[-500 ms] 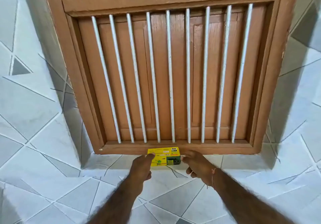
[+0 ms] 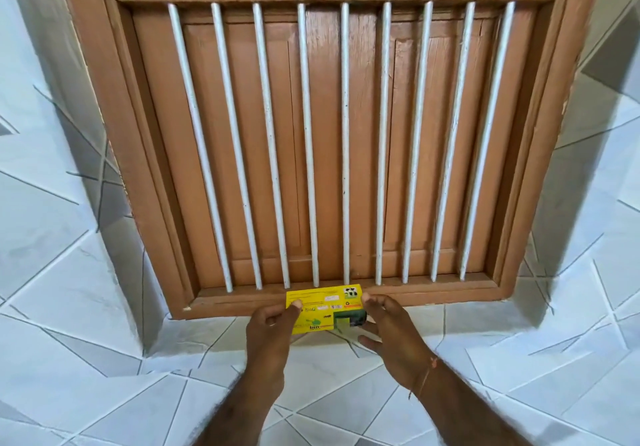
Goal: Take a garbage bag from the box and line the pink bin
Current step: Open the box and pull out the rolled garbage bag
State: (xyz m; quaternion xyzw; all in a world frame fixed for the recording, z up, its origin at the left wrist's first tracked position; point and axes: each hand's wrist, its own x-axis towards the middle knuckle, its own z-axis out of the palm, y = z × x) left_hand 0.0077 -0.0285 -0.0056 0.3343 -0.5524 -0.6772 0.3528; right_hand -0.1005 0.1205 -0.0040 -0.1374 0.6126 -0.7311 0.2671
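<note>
A small yellow garbage bag box (image 2: 323, 308) with green print sits at the bottom ledge of a brown wooden window, tilted toward me. My left hand (image 2: 270, 324) grips its left end, thumb on the top face. My right hand (image 2: 388, 328) holds its right end, where a dark green roll shows through an opening, with the lower fingers spread. The pink bin is not in view.
The brown wooden window frame (image 2: 540, 203) with several white vertical bars (image 2: 344, 141) fills the wall ahead, its shutters closed behind the bars. White tiles with grey diagonal lines (image 2: 86, 307) cover the wall around and below it.
Both hands have closed in on the box and now hold it by its ends; it has come a little off the ledge toward me. The view has moved closer to the window.
</note>
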